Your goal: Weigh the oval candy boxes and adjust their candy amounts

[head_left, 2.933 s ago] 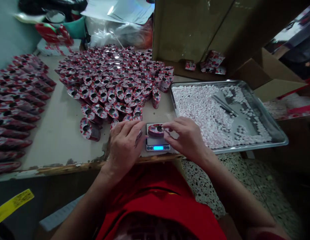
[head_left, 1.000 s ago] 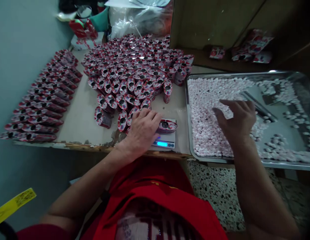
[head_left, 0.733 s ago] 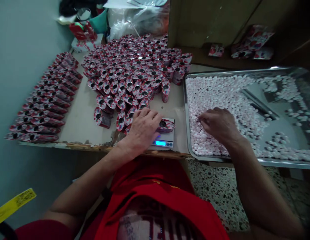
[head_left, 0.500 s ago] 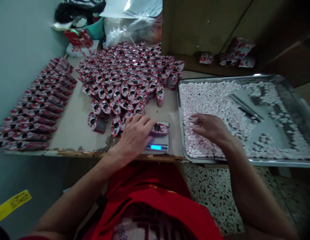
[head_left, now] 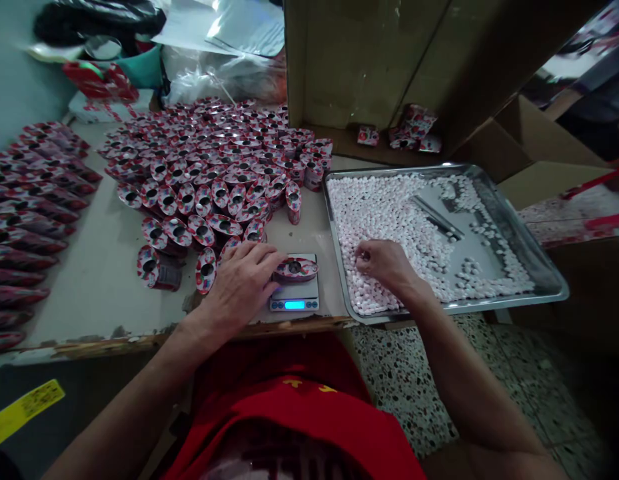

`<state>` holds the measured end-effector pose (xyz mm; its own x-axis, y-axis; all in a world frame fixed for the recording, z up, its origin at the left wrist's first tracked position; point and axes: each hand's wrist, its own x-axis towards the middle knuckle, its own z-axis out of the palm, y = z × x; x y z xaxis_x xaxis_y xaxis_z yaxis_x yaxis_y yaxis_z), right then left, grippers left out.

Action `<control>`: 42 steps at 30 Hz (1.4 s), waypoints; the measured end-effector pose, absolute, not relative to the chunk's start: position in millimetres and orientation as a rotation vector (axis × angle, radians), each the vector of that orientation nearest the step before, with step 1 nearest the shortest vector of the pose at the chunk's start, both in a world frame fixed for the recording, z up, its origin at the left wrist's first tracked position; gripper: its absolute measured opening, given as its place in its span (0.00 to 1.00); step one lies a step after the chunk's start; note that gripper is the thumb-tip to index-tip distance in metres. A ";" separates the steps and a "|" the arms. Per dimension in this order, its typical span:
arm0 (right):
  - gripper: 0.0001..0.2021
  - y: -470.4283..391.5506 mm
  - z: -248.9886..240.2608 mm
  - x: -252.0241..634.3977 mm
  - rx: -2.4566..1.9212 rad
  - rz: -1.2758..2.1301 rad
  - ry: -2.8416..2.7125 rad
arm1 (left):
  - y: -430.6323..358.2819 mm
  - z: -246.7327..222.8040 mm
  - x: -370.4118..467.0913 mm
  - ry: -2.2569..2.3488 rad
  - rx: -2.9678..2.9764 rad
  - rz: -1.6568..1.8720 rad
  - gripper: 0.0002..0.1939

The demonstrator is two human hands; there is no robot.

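A red and white oval container (head_left: 295,268) with a hole in its top lies on a small scale (head_left: 295,293) with a lit blue display. My left hand (head_left: 242,277) rests just left of it, fingers slightly spread over nearby containers; whether it grips one is hidden. Over the left part of a metal tray (head_left: 464,305), my right hand (head_left: 384,263) is closed, fingertips down among small white pieces (head_left: 389,207). What its fingers hold is too small to make out.
Many similar containers (head_left: 204,160) stand behind my left hand, with rows of more (head_left: 26,230) at far left. A metal bar (head_left: 436,217) lies in the tray. Behind are a cardboard box (head_left: 364,60) and plastic bags (head_left: 219,77). A person's arm (head_left: 564,103) shows at upper right.
The view has swung to the right, so things appear further left. My right hand's fingers have curled closed in the white pieces. My left hand remains beside the scale.
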<state>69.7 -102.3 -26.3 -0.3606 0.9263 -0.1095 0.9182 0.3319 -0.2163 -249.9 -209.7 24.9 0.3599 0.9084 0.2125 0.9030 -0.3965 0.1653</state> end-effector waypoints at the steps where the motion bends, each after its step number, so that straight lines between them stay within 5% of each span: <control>1: 0.07 -103.7 -24.2 70.8 -1.766 0.403 -2.479 | -210.3 25.1 -252.6 1.697 2.582 0.426 0.22; 9: 0.09 -104.0 -12.7 90.6 -1.732 0.729 -1.938 | -213.6 27.2 -262.9 1.639 2.605 0.476 0.22; 17: 0.07 -144.6 30.6 18.3 -1.207 0.850 -1.907 | -210.4 27.2 -259.0 1.729 2.523 0.436 0.22; 24: 0.03 -159.6 12.5 -41.6 -1.044 0.718 -2.171 | -215.3 23.2 -274.0 1.816 2.415 0.442 0.21; 33: 0.11 -139.2 22.2 60.7 -1.428 0.608 -1.621 | -202.5 34.0 -266.9 1.693 2.461 0.424 0.25; 42: 0.16 -160.1 -5.9 130.8 -1.459 0.205 -2.001 | -198.0 40.2 -252.7 1.705 2.488 0.270 0.21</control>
